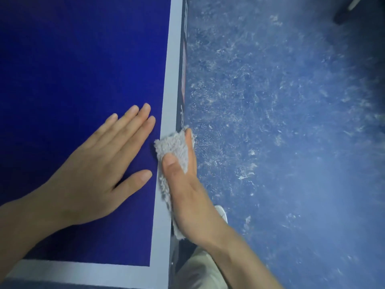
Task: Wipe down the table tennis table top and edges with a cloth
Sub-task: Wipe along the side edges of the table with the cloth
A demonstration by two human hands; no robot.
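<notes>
Table tennis table (73,59) fills the left half of the frame: a dark blue top bordered by a pale line along its right side and along the bottom. The visible section is a corner, at lower centre.

Left hand (100,163) lies flat on the blue top at centre left, fingers straight and together, thumb spread. It holds nothing; it appears to serve as a brace.

Cloth (173,151), a grey, fluffy rag, sits at centre frame, folded over the right-hand edge of the table. Right hand (185,184) clamps it there: the thumb presses it onto the pale line from above, while the fingers run down the outer side face (181,80), which carries printed lettering too foreshortened to read.

Step in hand, by judgement: wiping the side edge. The next move calls for sliding the cloth along the edge with steady pinch pressure, keeping the fold astride the rim.

Floor (281,122), on the right, is blue with pale scuffing. A trouser leg (198,272) and a shoe (221,212) show at lower centre.
</notes>
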